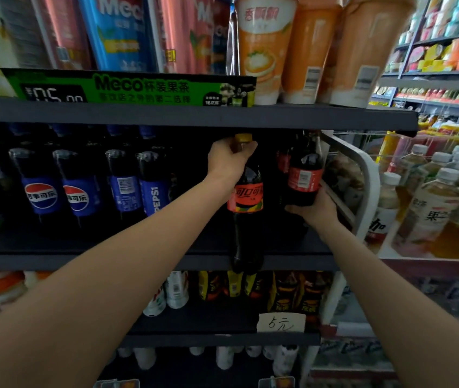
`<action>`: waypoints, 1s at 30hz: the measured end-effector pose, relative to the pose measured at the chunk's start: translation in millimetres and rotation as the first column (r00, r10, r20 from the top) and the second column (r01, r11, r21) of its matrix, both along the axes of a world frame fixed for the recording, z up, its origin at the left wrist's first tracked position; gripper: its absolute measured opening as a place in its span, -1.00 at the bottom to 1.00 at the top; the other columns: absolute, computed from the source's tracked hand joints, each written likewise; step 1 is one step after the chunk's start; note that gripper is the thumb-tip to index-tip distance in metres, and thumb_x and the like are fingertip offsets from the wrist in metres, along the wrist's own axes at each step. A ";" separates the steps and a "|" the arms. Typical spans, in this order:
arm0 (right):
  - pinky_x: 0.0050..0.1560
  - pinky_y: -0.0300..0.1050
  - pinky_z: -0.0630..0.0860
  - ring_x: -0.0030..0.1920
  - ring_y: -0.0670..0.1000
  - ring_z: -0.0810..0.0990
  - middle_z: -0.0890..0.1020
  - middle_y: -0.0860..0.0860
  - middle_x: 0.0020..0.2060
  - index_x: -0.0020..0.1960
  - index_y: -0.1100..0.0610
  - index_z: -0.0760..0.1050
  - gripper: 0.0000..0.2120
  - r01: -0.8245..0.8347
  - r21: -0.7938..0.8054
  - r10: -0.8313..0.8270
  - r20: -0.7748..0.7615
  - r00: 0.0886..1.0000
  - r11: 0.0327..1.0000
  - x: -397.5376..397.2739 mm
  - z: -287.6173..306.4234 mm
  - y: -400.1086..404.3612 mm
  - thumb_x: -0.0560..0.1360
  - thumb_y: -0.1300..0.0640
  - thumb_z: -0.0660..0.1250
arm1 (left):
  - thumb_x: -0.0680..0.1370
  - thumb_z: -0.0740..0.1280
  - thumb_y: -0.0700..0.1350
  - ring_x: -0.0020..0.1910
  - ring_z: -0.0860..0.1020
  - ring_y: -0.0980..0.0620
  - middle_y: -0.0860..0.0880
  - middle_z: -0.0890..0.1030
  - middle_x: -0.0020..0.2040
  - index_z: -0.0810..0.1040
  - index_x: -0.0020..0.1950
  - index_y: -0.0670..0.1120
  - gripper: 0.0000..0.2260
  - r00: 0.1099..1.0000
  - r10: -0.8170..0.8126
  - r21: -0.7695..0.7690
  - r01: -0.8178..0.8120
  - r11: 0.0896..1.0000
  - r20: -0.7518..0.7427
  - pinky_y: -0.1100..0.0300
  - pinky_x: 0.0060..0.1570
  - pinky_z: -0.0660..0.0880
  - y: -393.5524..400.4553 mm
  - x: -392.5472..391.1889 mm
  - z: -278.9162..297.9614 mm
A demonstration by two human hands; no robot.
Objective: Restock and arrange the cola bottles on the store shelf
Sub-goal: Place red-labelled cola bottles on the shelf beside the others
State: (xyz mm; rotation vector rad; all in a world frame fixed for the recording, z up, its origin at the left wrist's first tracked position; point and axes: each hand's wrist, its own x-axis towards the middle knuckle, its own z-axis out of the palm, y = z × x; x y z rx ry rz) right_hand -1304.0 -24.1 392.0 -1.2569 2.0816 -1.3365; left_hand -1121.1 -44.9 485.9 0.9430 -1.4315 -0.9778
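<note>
The left hand [229,159] grips the neck of a tall cola bottle [246,208], fingers curled round it just under the yellow cap [243,138]. The bottle hangs upright from that hold, its base in front of the dark shelf edge [82,260], its red-and-orange label below the wrist. Just right of this grip, the right hand [313,210] cups the bottom of a smaller red-labelled cola bottle [305,175], fingers curled beneath and around its base; the bottle stands upright inside the shelf bay, close to the white side panel [370,177]. Another red-labelled bottle sits behind it, dim. Well to the left of both grips stands a row of Pepsi bottles [82,191] on the same shelf. Above the hands, tall drink cups [264,51] stand on the upper shelf beside a green price strip [138,88]. Right of the panel are tea bottles [430,208].
</note>
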 end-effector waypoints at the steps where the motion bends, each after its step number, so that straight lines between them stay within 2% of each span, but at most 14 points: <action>1: 0.07 0.09 0.55 0.22 0.18 0.48 0.44 0.15 0.26 0.31 0.17 0.29 -0.27 0.050 -0.025 -0.050 0.000 0.999 0.998 4.3 1.7 2.6 0.26 0.07 0.56 | 0.51 0.36 -0.14 0.08 0.57 -0.08 -0.07 0.59 -0.05 0.57 0.02 -0.18 -0.85 1.000 -0.006 -0.007 0.006 1.000 0.003 0.09 0.15 0.48 -1.6 -3.5 0.9; 2: 0.09 0.07 0.52 0.21 0.17 0.47 0.41 0.16 0.26 0.28 0.20 0.29 -0.34 0.119 -0.078 -0.120 0.000 0.993 0.990 8.5 2.8 7.4 0.31 0.08 0.53 | 0.51 0.36 -0.14 0.08 0.57 -0.07 -0.07 0.59 -0.04 0.57 0.03 -0.18 -0.85 1.000 -0.013 -0.013 0.013 1.000 0.001 0.10 0.14 0.47 -2.5 -7.0 2.6; 4: -0.01 -0.04 0.44 0.10 0.15 0.49 0.43 0.14 0.16 0.17 0.23 0.35 -0.58 0.231 -0.260 -0.242 -0.013 0.970 0.938 24.5 2.4 24.2 0.44 0.08 0.42 | 0.51 0.36 -0.16 0.10 0.56 -0.05 -0.09 0.59 -0.01 0.56 0.09 -0.22 -0.80 0.999 -0.020 -0.023 0.019 1.000 -0.036 0.12 0.15 0.46 -6.0 -12.6 6.5; 6: -0.08 -0.05 0.45 -0.04 0.09 0.54 0.53 0.06 0.00 0.10 0.18 0.41 -0.73 0.088 -0.386 -0.092 0.008 0.996 0.918 44.5 -2.4 39.9 0.51 0.04 0.32 | 0.50 0.36 -0.19 0.11 0.54 -0.04 -0.11 0.59 0.01 0.54 0.12 -0.25 -0.77 0.998 -0.012 -0.053 0.008 0.999 -0.066 0.15 0.14 0.45 -9.9 -17.6 10.2; 7: -0.07 -0.03 0.49 -0.09 0.06 0.57 0.56 0.02 -0.01 0.15 0.15 0.42 -0.68 -0.043 -0.339 0.045 -0.002 0.999 0.940 54.2 -4.4 43.8 0.51 -0.02 0.31 | 0.50 0.37 -0.20 0.10 0.54 -0.03 -0.13 0.59 0.03 0.54 0.13 -0.26 -0.76 0.998 -0.009 -0.076 0.005 0.997 -0.057 0.17 0.11 0.45 -11.9 -20.2 11.0; 9: 0.02 0.02 0.56 0.00 0.06 0.58 0.51 0.01 0.17 0.37 0.12 0.28 -0.37 -0.242 -0.117 0.229 -0.114 0.967 0.963 64.8 -8.1 40.5 0.43 -0.16 0.36 | 0.50 0.36 -0.21 0.13 0.55 -0.06 -0.18 0.60 0.08 0.53 0.14 -0.29 -0.75 0.999 -0.024 -0.103 0.022 0.994 -0.024 0.20 0.09 0.44 -12.9 -25.1 10.3; 11: 0.02 0.12 0.59 0.10 0.14 0.58 0.41 0.09 0.31 0.47 0.10 0.11 -0.20 -0.241 0.026 0.242 -0.159 0.957 0.970 67.9 -6.9 27.8 0.40 -0.11 0.42 | 0.51 0.35 -0.22 0.18 0.53 -0.10 -0.20 0.58 0.14 0.51 0.17 -0.30 -0.73 0.999 -0.038 -0.110 0.038 0.993 -0.003 0.21 0.11 0.43 -14.3 -28.2 7.6; 14: -0.18 0.10 0.64 -0.12 0.20 0.65 0.39 0.17 0.27 0.47 0.12 0.07 -0.28 -0.183 0.026 0.184 -0.065 0.981 0.983 75.0 -5.4 8.1 0.46 0.05 0.40 | 0.52 0.32 -0.22 0.24 0.49 -0.08 -0.19 0.55 0.22 0.48 0.23 -0.28 -0.70 0.998 -0.057 -0.100 0.060 0.993 0.028 0.26 0.11 0.38 -18.6 -25.8 7.7; 17: -0.11 0.15 0.63 0.01 0.26 0.60 0.30 0.22 0.30 0.46 0.15 0.08 -0.29 -0.095 0.088 0.102 -0.081 0.991 0.992 84.9 -5.3 -12.2 0.47 0.04 0.39 | 0.54 0.30 -0.18 0.30 0.44 -0.03 -0.11 0.50 0.30 0.43 0.31 -0.20 -0.66 0.992 -0.088 -0.052 0.093 0.994 0.093 0.30 0.10 0.35 -24.8 -23.0 14.3; 20: -0.06 0.17 0.61 0.03 0.29 0.59 0.33 0.26 0.28 0.43 0.20 0.12 -0.36 -0.009 0.084 0.016 -0.088 0.996 0.996 92.0 -9.4 -28.4 0.49 0.04 0.35 | 0.57 0.26 -0.13 0.33 0.41 -0.03 -0.09 0.45 0.35 0.38 0.37 -0.14 -0.63 0.975 -0.131 0.020 0.129 0.991 0.179 0.23 0.11 0.36 -28.1 -24.4 15.4; 22: -0.03 0.16 0.60 0.04 0.28 0.59 0.36 0.26 0.26 0.40 0.23 0.16 -0.41 0.021 0.082 -0.012 -0.099 0.995 0.996 93.4 -10.0 -36.5 0.51 0.04 0.33 | 0.58 0.24 -0.13 0.35 0.39 -0.04 -0.08 0.43 0.36 0.30 0.42 -0.09 -0.60 0.948 -0.186 0.082 0.171 0.982 0.259 0.21 0.09 0.35 -28.4 -24.8 5.5; 25: 0.03 0.09 0.58 0.11 0.26 0.56 0.38 0.26 0.24 0.35 0.27 0.19 -0.46 0.030 0.079 -0.020 -0.122 0.992 0.996 92.0 -12.6 -47.3 0.51 0.09 0.34 | 0.55 0.30 -0.16 0.37 0.35 -0.03 -0.06 0.36 0.41 0.15 0.49 -0.05 -0.45 0.922 -0.270 0.197 0.220 0.955 0.277 0.16 0.21 0.34 -33.2 -23.5 -28.4; 28: -0.07 -0.13 0.45 0.17 0.21 0.50 0.37 0.26 0.27 0.35 0.28 0.18 -0.47 0.035 0.108 -0.016 -0.170 0.985 0.994 89.5 -13.1 -56.6 0.48 0.27 0.36 | 0.57 0.26 -0.16 0.35 0.38 -0.05 -0.13 0.37 0.40 0.16 0.49 -0.11 -0.48 0.901 -0.189 0.247 0.095 0.964 0.391 0.24 0.15 0.35 -42.7 -22.3 -64.4; 30: -0.10 -0.15 0.40 0.16 0.17 0.49 0.36 0.25 0.28 0.36 0.26 0.18 -0.52 0.043 0.093 -0.029 -0.147 0.989 0.995 88.6 -12.0 -60.9 0.51 0.32 0.29 | 0.59 0.21 -0.17 0.32 0.41 -0.07 -0.17 0.39 0.39 0.17 0.48 -0.14 -0.53 0.871 -0.112 0.199 0.017 0.980 0.478 0.26 0.10 0.38 -46.3 -22.4 -81.0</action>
